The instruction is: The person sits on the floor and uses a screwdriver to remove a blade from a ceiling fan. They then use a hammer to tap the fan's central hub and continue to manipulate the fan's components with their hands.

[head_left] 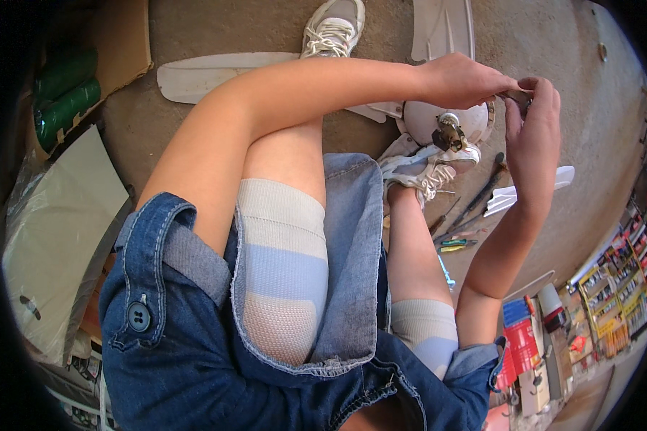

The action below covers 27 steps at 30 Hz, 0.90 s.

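My left fingers (505, 81) and right fingers (546, 92) meet around a small dark piece (519, 99), pinching it from both sides; they cover so much of it that I can't tell what it is. I have it up near the right edge of a round, pale fan housing (424, 115), above the floor (582, 115). A metal stem (449, 135) stands out from the middle of that housing. One whitish blade (444, 32) runs from beyond it toward the top, and another long blade (219, 74) lies off to the left, partly behind my left forearm. My right shoe (431, 176) is just beside the housing; my left shoe (333, 29) is farther out. Nearer my right forearm lie a pale ribbed piece (501, 200), a dark-handled tool (484, 190) and pliers (456, 245) with yellow-green handles. At far left, green rolls (66, 108) sit by some cardboard (129, 54).
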Tool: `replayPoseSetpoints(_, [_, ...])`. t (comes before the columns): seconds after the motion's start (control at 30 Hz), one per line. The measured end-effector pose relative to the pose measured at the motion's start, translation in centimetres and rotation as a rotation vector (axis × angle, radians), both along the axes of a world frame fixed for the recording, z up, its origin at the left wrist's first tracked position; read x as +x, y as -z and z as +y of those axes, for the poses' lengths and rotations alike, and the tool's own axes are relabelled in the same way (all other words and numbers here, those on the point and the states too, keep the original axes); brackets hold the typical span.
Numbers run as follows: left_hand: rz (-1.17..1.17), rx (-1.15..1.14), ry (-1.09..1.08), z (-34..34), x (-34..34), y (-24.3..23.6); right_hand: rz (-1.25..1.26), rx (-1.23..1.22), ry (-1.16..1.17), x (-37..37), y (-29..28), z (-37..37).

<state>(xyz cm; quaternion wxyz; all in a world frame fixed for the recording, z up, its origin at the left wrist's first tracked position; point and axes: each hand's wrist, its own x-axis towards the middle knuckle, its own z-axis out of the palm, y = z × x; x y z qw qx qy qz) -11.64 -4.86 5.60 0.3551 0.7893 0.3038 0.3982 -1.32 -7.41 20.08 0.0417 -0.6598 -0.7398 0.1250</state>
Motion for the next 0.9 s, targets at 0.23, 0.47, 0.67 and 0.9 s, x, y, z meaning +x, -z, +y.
replayPoseSetpoints(0.23, [0.084, 0.008, -0.047, 0.5, -0.1, -0.1, -0.019, -0.004, 0.122, -0.8, 0.1, -0.1])
replayPoseSetpoints(0.47, [-0.043, -0.050, 0.032, 0.7, -0.2, -0.3, 0.008, -0.092, 0.116, -0.4, -0.2, -0.2])
replayPoseSetpoints(0.67, [-0.052, -0.013, 0.008, 0.4, 0.0, -0.1, 0.044, 0.128, -0.004, 0.2, 0.6, -0.1])
replayPoseSetpoints(0.9, [0.008, -0.079, -0.016, 0.4, -0.2, -0.6, -0.088, -0.121, 0.345, -0.8, -0.6, 0.0])
